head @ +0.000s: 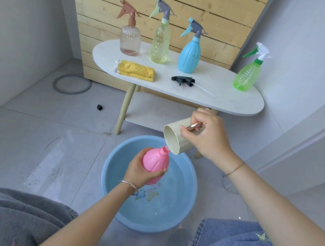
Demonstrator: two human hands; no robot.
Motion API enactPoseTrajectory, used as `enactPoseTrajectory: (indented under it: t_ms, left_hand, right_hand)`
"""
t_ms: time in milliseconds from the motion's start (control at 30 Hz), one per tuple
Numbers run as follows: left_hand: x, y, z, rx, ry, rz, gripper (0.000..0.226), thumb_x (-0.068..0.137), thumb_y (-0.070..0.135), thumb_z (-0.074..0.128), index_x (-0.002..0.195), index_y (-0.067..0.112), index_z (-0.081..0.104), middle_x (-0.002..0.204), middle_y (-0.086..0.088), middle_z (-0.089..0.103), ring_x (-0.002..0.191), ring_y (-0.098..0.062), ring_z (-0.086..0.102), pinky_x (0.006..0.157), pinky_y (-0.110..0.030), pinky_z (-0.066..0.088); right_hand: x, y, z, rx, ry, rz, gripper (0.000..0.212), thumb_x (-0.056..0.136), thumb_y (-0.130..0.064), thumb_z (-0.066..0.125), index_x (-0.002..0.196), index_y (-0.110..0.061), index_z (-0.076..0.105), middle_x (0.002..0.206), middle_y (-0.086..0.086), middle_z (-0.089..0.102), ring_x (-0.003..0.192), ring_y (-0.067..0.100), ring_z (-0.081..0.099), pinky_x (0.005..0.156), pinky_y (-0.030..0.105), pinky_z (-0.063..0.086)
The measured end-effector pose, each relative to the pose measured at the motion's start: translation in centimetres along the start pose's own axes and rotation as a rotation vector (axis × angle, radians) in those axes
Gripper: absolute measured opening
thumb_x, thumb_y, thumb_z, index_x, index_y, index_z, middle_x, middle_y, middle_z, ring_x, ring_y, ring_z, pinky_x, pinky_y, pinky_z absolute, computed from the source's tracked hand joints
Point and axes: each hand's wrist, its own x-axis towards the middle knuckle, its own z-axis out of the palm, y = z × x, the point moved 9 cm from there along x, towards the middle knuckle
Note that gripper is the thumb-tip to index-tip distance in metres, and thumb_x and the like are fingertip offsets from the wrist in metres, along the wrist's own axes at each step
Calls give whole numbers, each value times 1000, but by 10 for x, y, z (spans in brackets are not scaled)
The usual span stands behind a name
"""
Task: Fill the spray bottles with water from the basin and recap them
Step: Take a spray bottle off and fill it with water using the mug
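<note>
Right now I'm mid-pour over the basin [114, 199]: my left hand [138, 172] grips the pink bottle [154, 160] above the water, while my right hand [208, 136] holds the cup [173, 140] tipped at its open neck. Four capped bottles [189, 56] stand on the white tabletop [225, 99]; how full they are, I cannot tell. The black sprayer [182, 80] lies there, so recapping remains. Grey tiled floor [44, 135], wood-slat wall [182, 11].

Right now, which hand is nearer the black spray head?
Right. Right hand, holding the cup, is just in front of the spray head; left hand grips the pink bottle farther back over the basin.
</note>
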Motion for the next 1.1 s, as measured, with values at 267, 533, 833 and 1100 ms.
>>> enactPoseTrajectory:
  t_ms: [267, 533, 833, 1100]
  left_hand:
    - [0, -1, 0, -9, 4, -4, 68, 58, 34, 91, 115, 34, 53, 108, 17, 60, 97, 1, 57, 66, -7, 46]
    - [0, -1, 0, -24, 6, -1, 68, 58, 34, 91, 116, 33, 54, 107, 18, 60, 96, 0, 58, 65, -7, 47]
    - [5, -6, -13, -207, 65, -110, 77, 40, 60, 79, 109, 40, 54, 107, 17, 61, 96, -1, 60, 64, -10, 47]
    - [20, -8, -24, -269, 114, -125, 85, 43, 62, 77, 120, 38, 51, 111, 15, 60, 98, -3, 60, 65, -12, 49]
  right_hand:
    - [-1, -12, 7, -56, -40, -111, 41, 70, -10, 72, 61, -18, 32, 58, 2, 38, 64, 19, 29, 57, 20, 24]
    - [-3, -10, 7, -22, -14, -78, 39, 71, -12, 71, 60, -17, 35, 58, 0, 36, 63, 17, 31, 57, 20, 25]
    - [-23, 98, -4, 283, 237, 522, 40, 79, -14, 73, 59, -6, 39, 55, 5, 39, 56, 13, 35, 56, 25, 29]
    - [-95, 164, 73, 355, 123, 831, 47, 81, -17, 73, 57, -19, 32, 53, -2, 37, 60, 15, 38, 58, 29, 28]
